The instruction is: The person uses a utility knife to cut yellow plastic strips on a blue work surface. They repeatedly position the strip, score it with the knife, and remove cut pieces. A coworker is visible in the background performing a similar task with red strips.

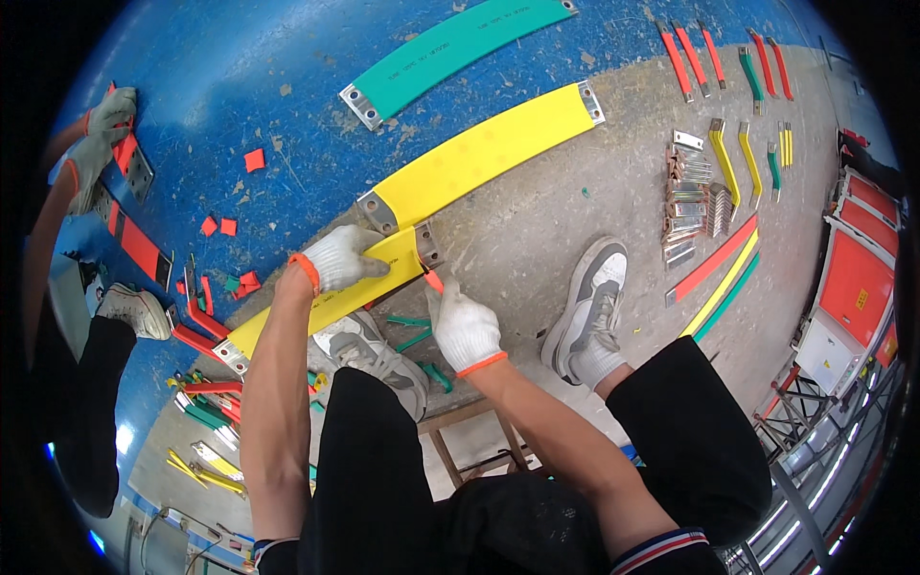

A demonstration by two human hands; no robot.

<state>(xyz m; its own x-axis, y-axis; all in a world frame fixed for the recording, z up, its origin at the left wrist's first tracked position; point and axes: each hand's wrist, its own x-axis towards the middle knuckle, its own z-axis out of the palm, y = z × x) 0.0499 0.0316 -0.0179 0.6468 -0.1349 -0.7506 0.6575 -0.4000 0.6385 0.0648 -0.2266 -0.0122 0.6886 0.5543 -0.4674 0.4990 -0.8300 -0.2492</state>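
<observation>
A yellow-sleeved busbar with bare, drilled metal ends lies slantwise across my shoe. My left hand, in a white glove with an orange cuff, grips it close to its upper right end. Gloved the same way, my right hand is closed round a small red-handled knife. The thin dark blade touches the edge of the yellow sleeve beside the bare end. Just beyond lies another, wider yellow-sleeved busbar, and past that a green-sleeved one.
To the left, another person's gloved hands handle a red-sleeved bar. Red sleeve scraps dot the blue floor. Bare metal bars and coloured strips lie at right, near a red and white machine. A wooden stool stands beneath me.
</observation>
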